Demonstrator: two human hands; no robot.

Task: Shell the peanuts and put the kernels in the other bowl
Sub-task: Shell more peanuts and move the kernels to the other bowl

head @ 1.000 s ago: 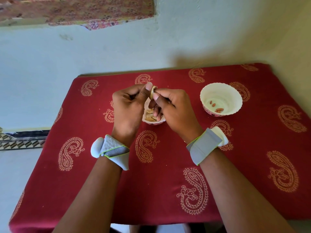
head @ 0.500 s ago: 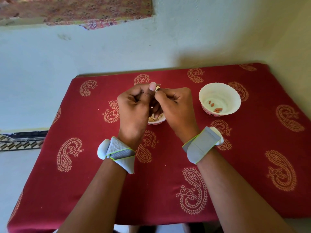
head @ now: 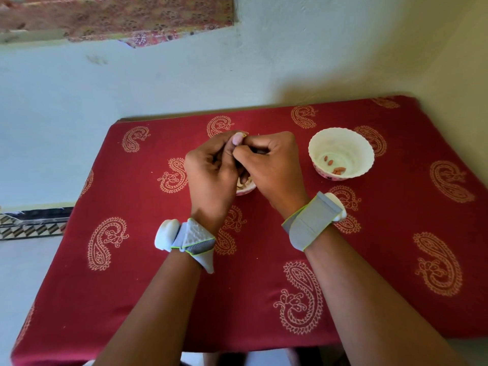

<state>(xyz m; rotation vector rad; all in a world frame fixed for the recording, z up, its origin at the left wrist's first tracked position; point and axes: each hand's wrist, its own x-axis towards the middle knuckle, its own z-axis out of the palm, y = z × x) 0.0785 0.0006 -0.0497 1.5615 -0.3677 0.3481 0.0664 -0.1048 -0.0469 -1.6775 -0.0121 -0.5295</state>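
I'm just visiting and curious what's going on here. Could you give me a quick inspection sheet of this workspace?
Surface: table under a red paisley cloth.
Job's things: white bowl at right, a few reddish kernels inside; small bowl of peanuts mostly hidden under the hands; a peanut pinched between both hands.
Clutter: nothing seen.
Grips: left hand and right hand, fingers curled, meet over the small bowl and pinch the peanut.
Cables: nothing seen; a grey wristband on each wrist.
Surroundings: pale wall, patterned fabric above, tiled strip at left.
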